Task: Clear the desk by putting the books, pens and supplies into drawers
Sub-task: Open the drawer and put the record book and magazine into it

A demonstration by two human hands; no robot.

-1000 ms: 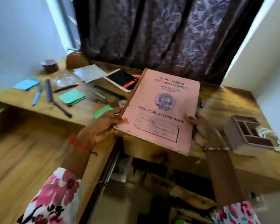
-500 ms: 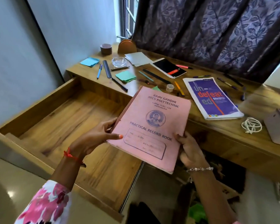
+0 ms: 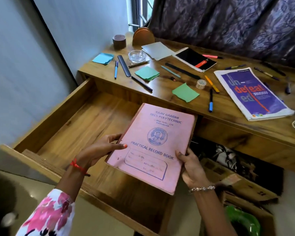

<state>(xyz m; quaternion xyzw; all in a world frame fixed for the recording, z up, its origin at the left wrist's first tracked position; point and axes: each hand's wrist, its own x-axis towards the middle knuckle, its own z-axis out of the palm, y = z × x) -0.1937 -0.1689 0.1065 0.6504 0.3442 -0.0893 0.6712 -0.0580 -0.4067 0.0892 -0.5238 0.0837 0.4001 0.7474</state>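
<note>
Matt paper book [image 3: 153, 145], glossy wood drawer [image 3: 85, 120]

Colours and patterns, head view. Centre: pink record book [image 3: 152, 147] with blue lettering and a blue round emblem. At 2 o'clock: white-edged book [image 3: 252, 92] with a purple cover and red and grey lettering. At 12 o'clock: light blue [image 3: 103, 58], teal [image 3: 147, 73] and green [image 3: 185, 92] sticky notes; black notebook [image 3: 195, 59] with a red stripe; an orange pen [image 3: 211, 83]. Top right: dark purple curtain [image 3: 228, 26] in a leaf pattern. Brown wood-grain drawer [image 3: 85, 120]. At 7 o'clock: white sleeve [image 3: 48, 215] with pink flowers; red thread [image 3: 77, 166] on the wrist.
</note>
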